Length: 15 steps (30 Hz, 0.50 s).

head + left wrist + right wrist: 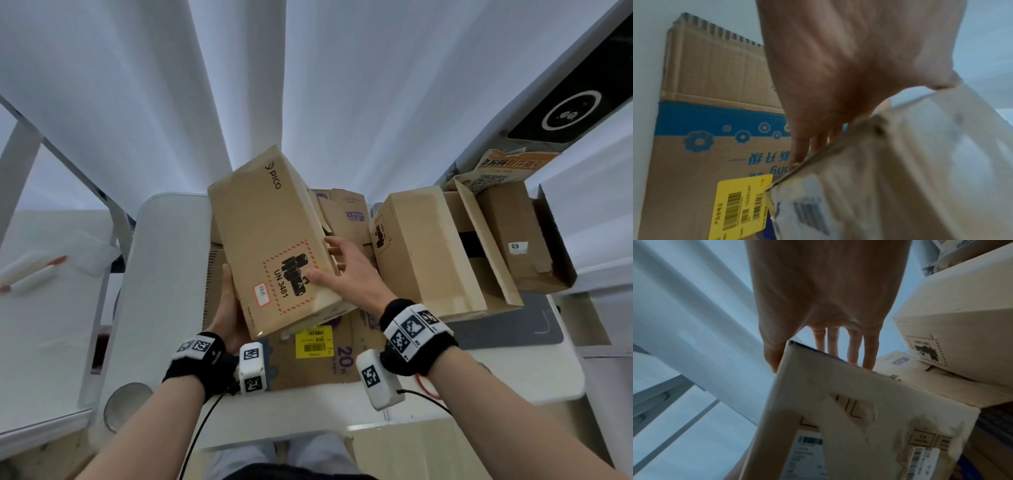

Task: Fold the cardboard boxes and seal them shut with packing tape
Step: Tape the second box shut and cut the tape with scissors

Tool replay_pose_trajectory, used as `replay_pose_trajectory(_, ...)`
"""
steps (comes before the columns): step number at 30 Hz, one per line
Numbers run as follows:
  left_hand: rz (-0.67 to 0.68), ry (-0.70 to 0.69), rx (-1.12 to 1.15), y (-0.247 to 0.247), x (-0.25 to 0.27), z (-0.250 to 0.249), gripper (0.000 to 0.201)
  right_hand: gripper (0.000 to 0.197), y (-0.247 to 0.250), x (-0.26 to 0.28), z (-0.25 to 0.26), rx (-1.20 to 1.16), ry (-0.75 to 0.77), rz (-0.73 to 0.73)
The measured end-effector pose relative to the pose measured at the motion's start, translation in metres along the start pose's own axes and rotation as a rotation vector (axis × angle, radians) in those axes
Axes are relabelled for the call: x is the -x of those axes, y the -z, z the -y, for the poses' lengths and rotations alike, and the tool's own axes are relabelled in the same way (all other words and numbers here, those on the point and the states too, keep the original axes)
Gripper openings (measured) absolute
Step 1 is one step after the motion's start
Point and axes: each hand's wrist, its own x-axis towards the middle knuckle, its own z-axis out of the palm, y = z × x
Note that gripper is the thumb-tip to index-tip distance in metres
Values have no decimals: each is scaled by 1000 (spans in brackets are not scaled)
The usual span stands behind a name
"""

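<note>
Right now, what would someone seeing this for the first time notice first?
The brown PICO box with the red-dashed UN 3481 mark, held tilted above the table between the left hand and right hand. Under it lies flattened cardboard bearing a yellow barcode label; more boxes crowd the right.

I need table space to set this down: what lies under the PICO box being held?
Under the PICO box lies a flattened carton with a yellow barcode label, plus more flat cardboard behind. How much else lies beneath is covered by the box and both hands.
</note>
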Motion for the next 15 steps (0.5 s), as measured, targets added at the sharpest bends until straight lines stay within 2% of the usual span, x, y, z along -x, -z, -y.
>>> replay_pose_trajectory(5, -45, -35, 43, 11, 4, -3, 85, 89, -18, -5, 0, 100, 22, -14)
replay_pose_trajectory(8, -90, -40, 39, 22, 7, -4, 70, 80, -23, -7, 1, 55, 3, 28)
replay_pose_trajectory(10, -122, -34, 17, 34, 8, -5, 56, 63, -27, -13, -2, -33, 2, 57)
replay_pose_trajectory(12, -162, -36, 13, 46, 8, -5, 50, 42, -30, -18, -6, -49, -2, 99)
replay_pose_trajectory(13, -177, -33, 21, 52, 8, -5, 51, 41, -30, -22, -10, -31, -19, 119)
replay_pose_trajectory(15, -202, -21, 23, 58, 8, -5, 54, 52, -30, -27, -18, 30, -66, 76)
